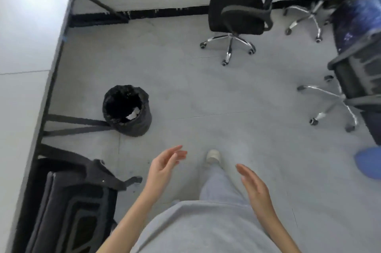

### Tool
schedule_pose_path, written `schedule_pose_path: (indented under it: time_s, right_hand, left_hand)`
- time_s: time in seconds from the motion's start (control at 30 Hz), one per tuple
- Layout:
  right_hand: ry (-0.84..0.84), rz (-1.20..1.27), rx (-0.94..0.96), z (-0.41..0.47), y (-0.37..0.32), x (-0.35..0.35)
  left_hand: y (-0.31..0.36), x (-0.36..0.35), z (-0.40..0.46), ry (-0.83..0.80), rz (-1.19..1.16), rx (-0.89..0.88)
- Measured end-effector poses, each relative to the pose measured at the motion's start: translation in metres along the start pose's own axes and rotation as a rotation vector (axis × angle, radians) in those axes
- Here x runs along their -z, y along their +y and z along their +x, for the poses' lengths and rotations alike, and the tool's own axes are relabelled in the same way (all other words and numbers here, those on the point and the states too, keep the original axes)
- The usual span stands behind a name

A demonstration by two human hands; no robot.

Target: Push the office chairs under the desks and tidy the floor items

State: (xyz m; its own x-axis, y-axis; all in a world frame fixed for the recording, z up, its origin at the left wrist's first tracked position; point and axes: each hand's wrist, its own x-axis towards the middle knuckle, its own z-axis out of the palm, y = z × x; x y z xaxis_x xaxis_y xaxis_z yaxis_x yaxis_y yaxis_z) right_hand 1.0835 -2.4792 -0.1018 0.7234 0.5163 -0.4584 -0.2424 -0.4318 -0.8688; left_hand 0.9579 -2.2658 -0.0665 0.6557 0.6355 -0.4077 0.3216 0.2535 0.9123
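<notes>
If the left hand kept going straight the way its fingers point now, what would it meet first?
Probably nothing close: the left hand points up and right over bare floor. Farther along that line stands the black office chair, though depth is hard to judge.

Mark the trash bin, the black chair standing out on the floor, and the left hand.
trash bin (137,127): head view, outer side wall.
black chair (234,12): head view, seat cushion.
left hand (164,167): head view, palm.

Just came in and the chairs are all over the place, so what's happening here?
A person is walking across the office floor with both the left hand and the right hand open, holding nothing. One black office chair stands out in the open, away from the desk on the left. A lined bin sits by the desk's leg.
</notes>
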Motion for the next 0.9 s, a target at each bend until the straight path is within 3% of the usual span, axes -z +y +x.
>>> schedule_pose_path:
  time_s: [0.17, 0.57, 0.9]
  right_hand:
    - [0.150, 0.116, -0.075, 0.062, -0.008, 0.062]
    - [0.325, 0.309, 0.132, 0.294, -0.145, 0.221]
    - [0.515, 0.309, -0.060, 0.440, -0.163, 0.339]
  left_hand:
    - [0.051, -0.088, 0.097, -0.166, 0.123, -0.052]
    - [0.108, -0.219, 0.261, -0.219, 0.293, 0.014]
    - [0.226, -0.416, 0.506, -0.476, 0.323, -0.091]
